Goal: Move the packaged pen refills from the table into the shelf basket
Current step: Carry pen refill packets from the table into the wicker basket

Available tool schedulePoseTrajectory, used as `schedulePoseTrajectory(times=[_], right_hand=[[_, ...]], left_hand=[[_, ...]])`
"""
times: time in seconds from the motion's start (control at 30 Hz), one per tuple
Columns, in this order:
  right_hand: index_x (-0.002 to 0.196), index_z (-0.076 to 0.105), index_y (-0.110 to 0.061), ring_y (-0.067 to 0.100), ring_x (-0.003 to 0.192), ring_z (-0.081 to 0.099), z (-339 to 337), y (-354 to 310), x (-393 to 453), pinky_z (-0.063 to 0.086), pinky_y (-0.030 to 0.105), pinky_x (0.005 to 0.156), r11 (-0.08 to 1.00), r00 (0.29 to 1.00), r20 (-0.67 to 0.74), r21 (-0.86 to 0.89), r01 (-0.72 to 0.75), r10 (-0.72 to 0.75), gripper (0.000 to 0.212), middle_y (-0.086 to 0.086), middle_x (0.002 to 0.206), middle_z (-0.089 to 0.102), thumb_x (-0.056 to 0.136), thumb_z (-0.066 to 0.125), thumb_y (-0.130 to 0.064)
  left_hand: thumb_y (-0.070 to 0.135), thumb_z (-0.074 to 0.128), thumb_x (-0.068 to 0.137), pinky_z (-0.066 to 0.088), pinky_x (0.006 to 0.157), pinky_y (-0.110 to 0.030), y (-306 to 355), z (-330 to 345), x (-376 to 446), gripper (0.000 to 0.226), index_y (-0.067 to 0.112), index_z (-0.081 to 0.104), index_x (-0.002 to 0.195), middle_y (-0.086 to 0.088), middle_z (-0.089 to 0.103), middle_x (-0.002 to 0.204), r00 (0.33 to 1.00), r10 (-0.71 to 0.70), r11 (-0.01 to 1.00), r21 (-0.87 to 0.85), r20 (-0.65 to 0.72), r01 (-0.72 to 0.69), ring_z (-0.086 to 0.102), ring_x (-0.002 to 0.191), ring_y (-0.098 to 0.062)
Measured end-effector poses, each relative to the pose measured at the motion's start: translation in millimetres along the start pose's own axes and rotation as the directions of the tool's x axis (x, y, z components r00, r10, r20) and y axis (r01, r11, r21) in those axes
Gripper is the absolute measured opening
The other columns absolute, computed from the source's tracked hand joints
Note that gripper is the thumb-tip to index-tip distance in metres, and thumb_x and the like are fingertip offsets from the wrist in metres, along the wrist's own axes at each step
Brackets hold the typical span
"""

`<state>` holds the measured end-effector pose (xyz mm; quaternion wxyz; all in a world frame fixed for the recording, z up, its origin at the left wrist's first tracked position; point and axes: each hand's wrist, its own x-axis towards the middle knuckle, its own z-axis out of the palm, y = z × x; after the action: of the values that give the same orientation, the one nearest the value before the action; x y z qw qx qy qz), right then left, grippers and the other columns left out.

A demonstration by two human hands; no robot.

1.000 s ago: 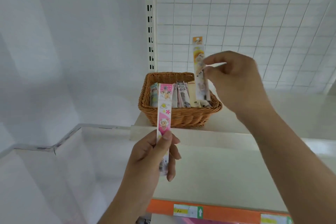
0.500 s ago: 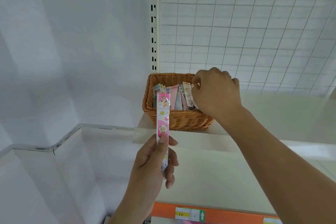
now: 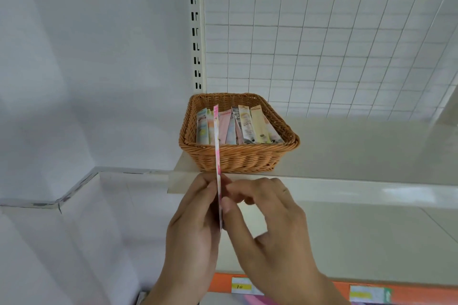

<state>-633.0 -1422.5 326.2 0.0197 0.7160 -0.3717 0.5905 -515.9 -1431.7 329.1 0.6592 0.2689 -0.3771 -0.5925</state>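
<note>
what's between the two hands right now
In the head view, a pink refill packet stands edge-on between the left hand and right hand, both pinching its lower end.

Both the left hand [image 3: 195,220] and right hand [image 3: 267,225] pinch an upright refill pack [image 3: 217,156] before the basket [image 3: 238,158].

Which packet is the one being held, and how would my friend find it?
Find the wicker basket on the white shelf. Just in front of it, the left hand and right hand pinch one pink packet. It stands upright, edge-on, outside the basket, while the other packets lean inside.
</note>
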Motion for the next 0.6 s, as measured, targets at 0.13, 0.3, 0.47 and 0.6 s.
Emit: schedulePoseTrajectory(times=[0.13, 0.3, 0.47, 0.6], right_hand=[[0.119, 0.064, -0.028, 0.006, 0.092, 0.061, 1.8, -1.1, -11.4, 0.053, 0.030, 0.077, 0.999, 0.999, -0.005, -0.024, -0.037, 0.037, 0.023, -0.022, 0.107, 0.065, 0.096, 0.064, -0.029], [0.118, 0.057, -0.038, 0.009, 0.087, 0.062, -1.4, -8.0, -1.6, 0.043, 0.013, 0.074, 0.992, 0.993, 0.014, -0.024, -0.121, 0.121, 0.022, -0.023, 0.095, 0.063, 0.096, 0.059, -0.034], [0.123, 0.053, -0.034, 0.004, 0.082, 0.060, -1.6, -14.8, 13.9, 0.049, 0.026, 0.072, 0.997, 1.000, 0.024, -0.075, -0.011, 0.013, 0.027, -0.019, 0.089, 0.064, 0.097, 0.060, -0.028], [0.117, 0.062, -0.025, 0.008, 0.079, 0.060, -2.7, -22.0, 37.0, 0.054, 0.034, 0.067, 0.992, 0.995, 0.034, -0.080, 0.097, -0.094, 0.024, -0.012, 0.090, 0.067, 0.095, 0.066, -0.018]], left_hand=[[0.023, 0.055, 0.090, 0.050, 0.073, -0.027, -0.4, 5.9, -6.2, 0.029, 0.004, 0.069, 0.107, -0.012, 0.064, 0.091, 1.000, -0.020, 0.999, 0.041, -0.012, 0.020, 0.062, 0.082, -0.017], [0.027, 0.061, 0.084, 0.048, 0.079, -0.042, 10.9, 10.3, -11.8, 0.028, 0.011, 0.076, 0.101, -0.016, 0.071, 0.101, 0.999, 0.017, 0.993, 0.115, -0.033, -0.013, 0.064, 0.088, -0.024], [0.025, 0.070, 0.091, 0.051, 0.083, -0.052, 26.8, 9.0, -13.0, 0.014, 0.014, 0.078, 0.096, -0.014, 0.071, 0.097, 0.995, 0.092, 0.983, 0.164, -0.037, -0.085, 0.067, 0.089, -0.028], [0.024, 0.071, 0.093, 0.056, 0.089, -0.040, 37.7, 1.3, -14.0, 0.017, 0.013, 0.077, 0.104, -0.013, 0.076, 0.106, 0.983, 0.181, 0.963, 0.204, -0.006, -0.176, 0.072, 0.103, -0.024]])
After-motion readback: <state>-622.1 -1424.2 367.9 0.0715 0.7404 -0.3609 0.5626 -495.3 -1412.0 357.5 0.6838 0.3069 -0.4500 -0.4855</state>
